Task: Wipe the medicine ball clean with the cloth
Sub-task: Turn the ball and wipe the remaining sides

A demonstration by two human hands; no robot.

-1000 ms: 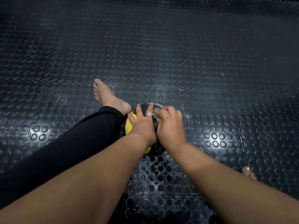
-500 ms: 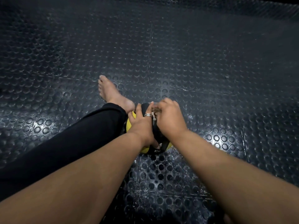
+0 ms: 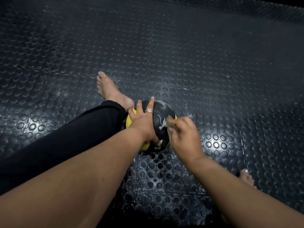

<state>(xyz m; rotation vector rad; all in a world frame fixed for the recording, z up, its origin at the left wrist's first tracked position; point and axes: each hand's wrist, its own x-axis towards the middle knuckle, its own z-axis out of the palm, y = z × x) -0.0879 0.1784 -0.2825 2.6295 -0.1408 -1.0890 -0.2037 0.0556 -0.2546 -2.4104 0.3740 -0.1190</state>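
Observation:
A black and yellow medicine ball (image 3: 162, 114) with a white logo and "KG" lettering sits on the studded floor by my left ankle. My left hand (image 3: 143, 122), a ring on one finger, lies over the ball's left side with fingers spread and straight. My right hand (image 3: 184, 135) is at the ball's right side, its fingers curled round a small pale cloth (image 3: 170, 120), of which only a scrap shows against the ball. The hand looks blurred.
My left leg in a black trouser (image 3: 69, 139) stretches across the left, its bare foot (image 3: 110, 89) beyond the ball. Toes of my other foot (image 3: 246, 176) show at lower right. Black rubber floor (image 3: 213, 63) with round studs lies all around.
My right hand has slid from the top of the ball down to its right side, uncovering the white logo. My left hand has stayed on the ball's left side.

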